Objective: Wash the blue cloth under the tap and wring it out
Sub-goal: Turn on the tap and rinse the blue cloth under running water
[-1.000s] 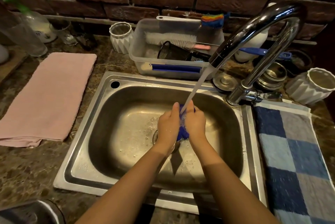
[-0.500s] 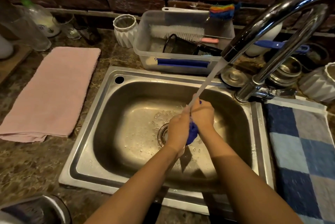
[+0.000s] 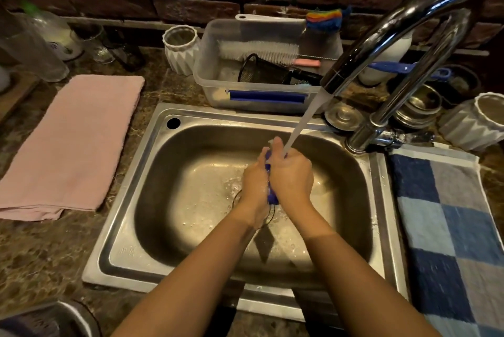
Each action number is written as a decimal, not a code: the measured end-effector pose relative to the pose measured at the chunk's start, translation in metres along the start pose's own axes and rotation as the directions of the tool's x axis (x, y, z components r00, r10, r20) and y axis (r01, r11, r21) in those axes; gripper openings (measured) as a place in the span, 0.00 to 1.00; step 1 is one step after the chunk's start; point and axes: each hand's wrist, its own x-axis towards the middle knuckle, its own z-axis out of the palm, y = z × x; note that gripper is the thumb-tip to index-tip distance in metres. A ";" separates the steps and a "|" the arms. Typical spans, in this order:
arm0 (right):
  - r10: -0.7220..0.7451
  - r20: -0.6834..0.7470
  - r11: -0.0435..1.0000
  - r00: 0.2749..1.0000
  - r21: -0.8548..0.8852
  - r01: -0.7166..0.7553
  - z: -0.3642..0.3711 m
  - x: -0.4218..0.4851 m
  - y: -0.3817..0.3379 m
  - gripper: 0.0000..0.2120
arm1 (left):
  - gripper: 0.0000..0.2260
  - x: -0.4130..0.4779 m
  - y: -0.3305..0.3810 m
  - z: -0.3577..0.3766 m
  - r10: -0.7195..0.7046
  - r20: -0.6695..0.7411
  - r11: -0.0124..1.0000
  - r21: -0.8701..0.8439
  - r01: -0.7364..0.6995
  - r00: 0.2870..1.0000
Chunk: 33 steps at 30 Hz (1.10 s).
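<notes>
The blue cloth (image 3: 272,197) is bunched small and pressed between my two hands over the middle of the steel sink (image 3: 152,173). Only thin strips of it show, at the fingertips and below the palms. My left hand (image 3: 255,184) and my right hand (image 3: 290,175) are both closed on it, palms facing each other. Water runs from the chrome tap (image 3: 387,45) in a slanting stream and lands on my right hand's fingers and the top of the cloth.
A pink towel (image 3: 73,143) lies on the counter left of the sink. A blue checked towel (image 3: 450,241) lies on the right. A clear plastic tub (image 3: 212,75) with brushes stands behind the sink, white ribbed cups (image 3: 181,47) and steel bowls (image 3: 420,107) beside it.
My hands have kept rubbing the cloth under the stream; my right hand has slid forward over the left. The view has shifted slightly as my head moved.
</notes>
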 end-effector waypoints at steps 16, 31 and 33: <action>0.032 -0.019 0.995 0.999 -0.089 -0.034 0.004 0.010 0.004 0.21 | 0.15 -0.009 -0.016 -0.004 -0.065 0.003 0.997 0.052 0.064 0.998; -0.344 0.425 0.939 0.837 0.139 0.315 -0.037 -0.006 0.044 0.19 | 0.19 0.000 -0.002 -0.028 0.088 0.069 0.996 0.011 -0.089 0.994; -0.398 0.534 0.900 0.746 0.069 0.430 -0.037 -0.014 0.039 0.26 | 0.19 -0.001 -0.001 -0.024 0.083 0.061 0.996 -0.015 -0.082 0.995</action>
